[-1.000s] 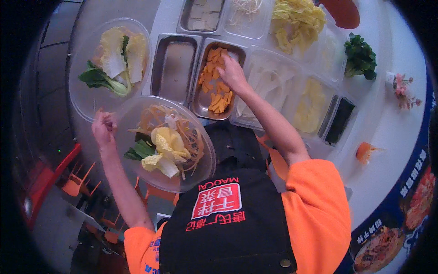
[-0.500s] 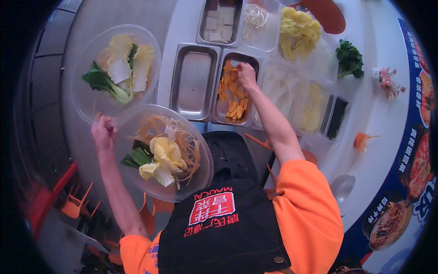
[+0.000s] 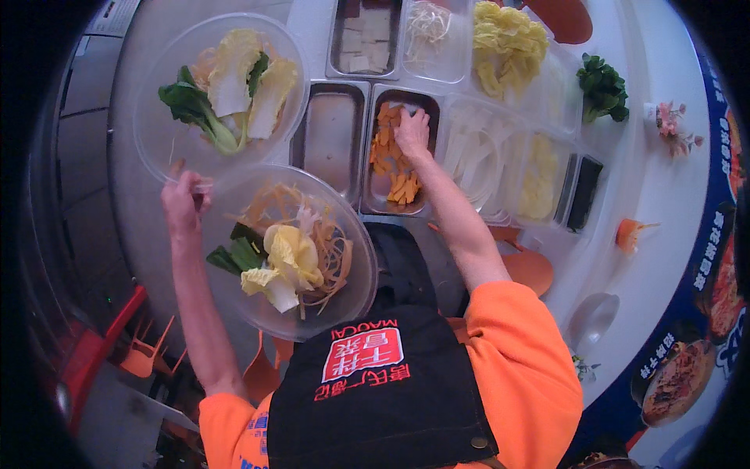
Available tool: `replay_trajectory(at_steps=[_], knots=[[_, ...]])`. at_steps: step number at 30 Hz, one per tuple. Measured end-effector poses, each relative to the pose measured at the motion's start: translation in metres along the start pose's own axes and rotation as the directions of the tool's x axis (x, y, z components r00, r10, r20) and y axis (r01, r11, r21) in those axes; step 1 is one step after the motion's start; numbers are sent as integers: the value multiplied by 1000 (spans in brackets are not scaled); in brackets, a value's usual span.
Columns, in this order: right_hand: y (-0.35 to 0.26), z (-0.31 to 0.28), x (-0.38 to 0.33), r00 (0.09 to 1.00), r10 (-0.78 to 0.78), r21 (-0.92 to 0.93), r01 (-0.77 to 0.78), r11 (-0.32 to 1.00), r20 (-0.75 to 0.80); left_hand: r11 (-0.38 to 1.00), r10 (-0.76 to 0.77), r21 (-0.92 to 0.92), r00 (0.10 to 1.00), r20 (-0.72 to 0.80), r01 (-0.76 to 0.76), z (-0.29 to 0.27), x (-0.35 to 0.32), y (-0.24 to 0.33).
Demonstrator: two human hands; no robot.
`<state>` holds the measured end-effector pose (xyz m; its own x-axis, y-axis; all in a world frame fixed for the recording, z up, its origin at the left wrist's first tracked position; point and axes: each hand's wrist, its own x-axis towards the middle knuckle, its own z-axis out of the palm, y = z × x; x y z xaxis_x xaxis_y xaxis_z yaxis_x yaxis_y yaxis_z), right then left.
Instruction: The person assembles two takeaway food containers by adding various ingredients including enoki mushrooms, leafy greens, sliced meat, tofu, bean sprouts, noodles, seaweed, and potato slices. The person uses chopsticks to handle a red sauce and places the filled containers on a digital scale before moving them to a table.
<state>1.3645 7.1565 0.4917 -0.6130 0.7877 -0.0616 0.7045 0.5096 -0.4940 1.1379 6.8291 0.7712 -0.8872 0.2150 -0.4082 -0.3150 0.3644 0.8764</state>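
Note:
My left hand (image 3: 186,202) pinches the near rim of a clear round bowl (image 3: 143,133) at the far left. Inside that bowl lie pale cabbage leaves (image 3: 234,74) and a green bok choy (image 3: 195,117). My right hand (image 3: 412,131) reaches into a steel pan of orange slices (image 3: 387,152), fingers curled down among them; its fingertips are partly hidden. Closer to me, a second clear bowl (image 3: 363,270) holds wide tan noodles (image 3: 336,262), yellow cabbage (image 3: 291,254) and dark green leaves (image 3: 234,254).
Left of the orange slices stands a bare steel pan (image 3: 332,137). Beyond are tofu-like white squares (image 3: 366,43), bean sprouts (image 3: 427,31) and yellow cabbage (image 3: 509,43) in containers. Clear tubs with white strips (image 3: 473,156) and pale yellow slices (image 3: 539,176) sit to the right.
Both bowls have shifted right towards the pans, the far one also away from me. My left hand has come onto its rim. Inside the pan, my right hand has moved slightly nearer me.

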Motion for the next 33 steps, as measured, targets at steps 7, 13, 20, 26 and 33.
replay_trajectory(at_steps=[7, 13, 20, 26, 33], knots=[[4, -3, -17, 999, 22, 79, -24, 997, 32, 1000, 17, 26, 1000, -13, -17, 7, -11, 3], [15, -8, -13, 997, 71, 84, -72, 994, 13, 1000, 10, 15, 1000, 9, -10, 7, -12, -2], [25, -36, -25, 980, 130, 407, -181, 895, 152, 998, 11, -61, 999, 30, -9, 12, -14, -8], [-59, -154, -16, 966, 113, 824, -258, 505, 233, 998, 31, 57, 998, 59, -35, 22, -2, -3], [-271, -183, 41, 911, -391, 931, 25, 365, 129, 998, -17, 62, 986, 164, 7, 31, 18, 28]])
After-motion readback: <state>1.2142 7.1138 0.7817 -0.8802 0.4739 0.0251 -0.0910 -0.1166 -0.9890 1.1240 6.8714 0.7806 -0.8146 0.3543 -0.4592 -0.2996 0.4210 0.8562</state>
